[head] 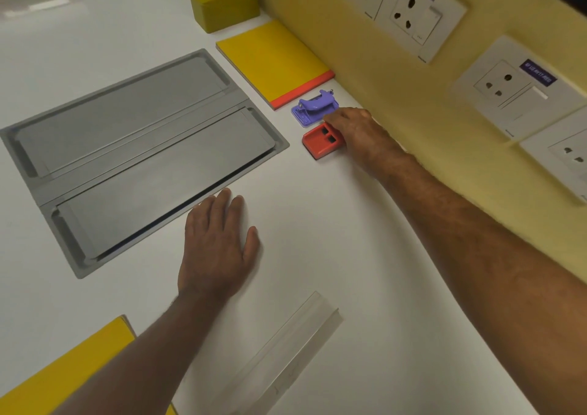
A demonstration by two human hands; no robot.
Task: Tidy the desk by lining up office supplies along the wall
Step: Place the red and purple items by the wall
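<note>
Two hands are in view, and only the right hand (pixel 352 129) is at the row: its fingers (pixel 330 122) are curled on the wall-side top edge of the red stamp pad (pixel 320 143), which lies on the table (pixel 333 224) just beside the purple hole punch (pixel 314 108) and near the yellow wall (pixel 365 65), though whether the thumb closes a real grip is hidden under the knuckles. Its long axis looks roughly in line with the punch and the yellow notepad (pixel 270 59) beyond, so what remains seems to be a short nudge toward the wall. Left hand (pixel 219 243) rests flat and empty, fingers spread, well apart from the row; the clear ruler (pixel 286 357) lies nearer to it.
</note>
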